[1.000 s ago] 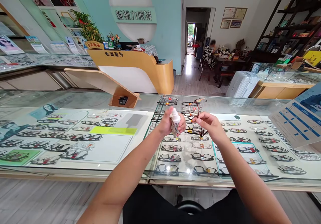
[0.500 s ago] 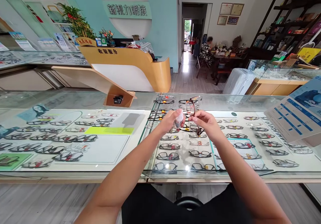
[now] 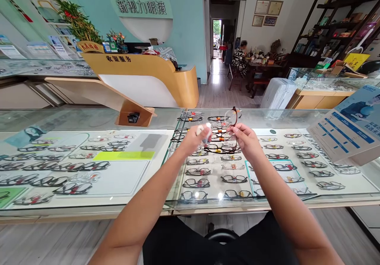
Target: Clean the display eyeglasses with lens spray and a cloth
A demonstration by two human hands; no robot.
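Note:
My left hand point(image 3: 194, 139) is wrapped round a small spray bottle point(image 3: 207, 133) with a white top, held upright above the glass counter. Close to its right, my right hand point(image 3: 247, 139) pinches a pair of eyeglasses point(image 3: 236, 116) with a dark brown frame. The glasses are turned on end, one lens above the fingers and the other below. A gap separates the bottle from the lenses. Beneath both hands, rows of eyeglasses point(image 3: 234, 179) lie inside the glass display counter point(image 3: 213, 207).
A tilted wooden-backed mirror stand point(image 3: 135, 114) rests on the counter at the left. A blue and white printed sign point(image 3: 347, 124) stands at the right. Beyond are a curved cashier desk point(image 3: 190, 84), a plastic-wrapped case point(image 3: 277, 94) and a seated person point(image 3: 239, 61).
The bottle has moved slightly left, away from the glasses. My right hand has raised and turned the glasses a little. The whole view has shifted slightly.

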